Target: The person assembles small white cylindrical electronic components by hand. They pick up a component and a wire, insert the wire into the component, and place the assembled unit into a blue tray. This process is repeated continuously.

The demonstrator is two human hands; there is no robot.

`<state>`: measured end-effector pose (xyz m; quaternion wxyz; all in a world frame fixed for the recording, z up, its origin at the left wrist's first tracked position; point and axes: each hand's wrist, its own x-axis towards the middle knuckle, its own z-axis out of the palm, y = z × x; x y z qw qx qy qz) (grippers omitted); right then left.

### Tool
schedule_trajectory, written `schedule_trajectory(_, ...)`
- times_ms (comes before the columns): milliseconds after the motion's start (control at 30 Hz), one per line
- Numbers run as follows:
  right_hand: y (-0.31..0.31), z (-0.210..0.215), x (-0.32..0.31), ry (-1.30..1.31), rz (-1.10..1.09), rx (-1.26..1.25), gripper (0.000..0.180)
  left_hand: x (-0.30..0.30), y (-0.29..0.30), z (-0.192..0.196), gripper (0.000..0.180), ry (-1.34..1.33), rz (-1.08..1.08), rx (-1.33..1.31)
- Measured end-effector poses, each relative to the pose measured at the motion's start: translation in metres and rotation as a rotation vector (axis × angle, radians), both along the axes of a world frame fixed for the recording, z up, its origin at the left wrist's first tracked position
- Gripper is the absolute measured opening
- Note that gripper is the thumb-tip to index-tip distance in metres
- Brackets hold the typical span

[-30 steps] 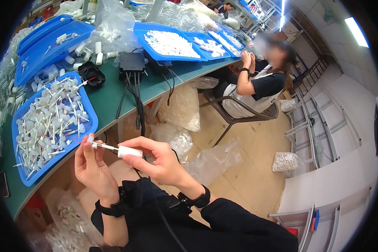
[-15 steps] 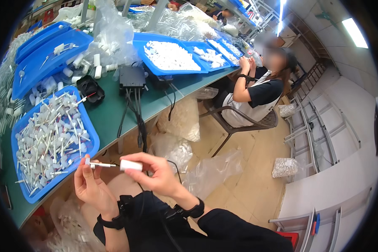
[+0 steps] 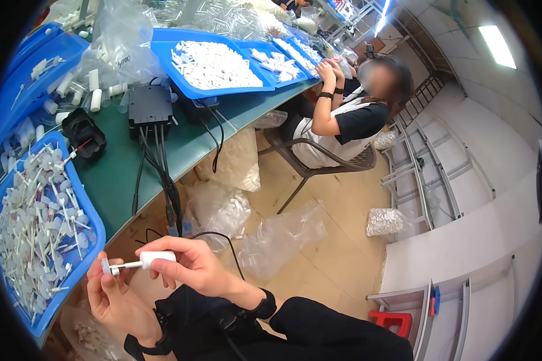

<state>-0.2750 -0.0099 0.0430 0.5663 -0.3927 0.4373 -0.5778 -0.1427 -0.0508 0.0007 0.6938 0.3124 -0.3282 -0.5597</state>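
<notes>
My left hand (image 3: 126, 310) is pinching a thin white rod (image 3: 128, 265) by the pale round disc at its left end. My right hand (image 3: 202, 268) grips a white cylindrical cap (image 3: 156, 259) between thumb and fingers. Rod and cap are in line, and the rod's right end meets the cap's opening; how far inside it sits is hidden. Beside my left hand is a blue tray (image 3: 94, 224) heaped with similar disc-ended rods (image 3: 39, 222).
Green table (image 3: 111, 183) carries a black box with cables (image 3: 150, 108), a black holder (image 3: 84, 133) and a blue tray of white pieces (image 3: 162, 72). A co-worker (image 3: 343, 120) sits to the right. Plastic bags (image 3: 286, 237) lie on the floor, and a black cable (image 3: 235, 253) hangs near my right hand.
The rod's tip and the cap, slightly apart before, now meet. My view has swung right, so the table sits further left. The co-worker's hands have risen and moved together.
</notes>
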Motion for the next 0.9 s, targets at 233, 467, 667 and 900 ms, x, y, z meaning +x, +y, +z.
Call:
schedule_trajectory(233,-0.006,0.003,0.003,0.674,-0.137,-0.39,0.032,0.004,0.003,-0.002,0.014,-0.097,0.07,-0.177)
schedule_trajectory(467,-0.005,0.015,0.003,0.236,0.123,0.104,0.033,0.005,0.005,0.002,0.023,-0.169,0.122,-0.089)
schedule_trajectory(667,-0.009,0.015,0.015,0.67,-0.161,-0.316,0.035,0.008,0.005,-0.005,0.026,-0.115,0.03,-0.122)
schedule_trajectory(900,-0.003,0.02,0.014,0.719,-0.189,-0.192,0.028,0.001,0.002,0.004,0.025,-0.06,-0.041,-0.074)
